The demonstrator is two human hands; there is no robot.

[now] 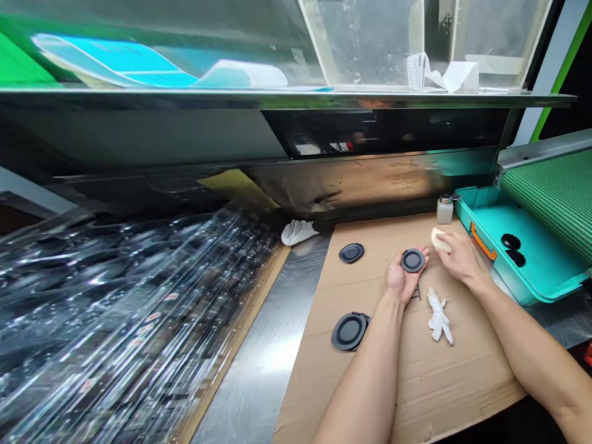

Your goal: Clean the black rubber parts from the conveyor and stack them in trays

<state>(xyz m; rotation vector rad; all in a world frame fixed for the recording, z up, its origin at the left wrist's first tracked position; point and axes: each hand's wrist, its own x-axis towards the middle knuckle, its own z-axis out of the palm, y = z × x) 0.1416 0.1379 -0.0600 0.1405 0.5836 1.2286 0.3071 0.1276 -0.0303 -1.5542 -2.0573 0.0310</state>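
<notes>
Well, the left hand (403, 281) holds a round black disc (412, 260) in half-curled fingers; beside them, the right hand (460, 254) pinches a cream pad (439, 240).

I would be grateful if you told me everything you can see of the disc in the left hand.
The disc is dark grey, matte and roundish, with a ring around a flat-looking centre; it looks like plastic. One face shows toward the camera, and the underside is hidden. It rests in the upturned left hand, above the cardboard. The right hand is nearby but apart from it.
</notes>
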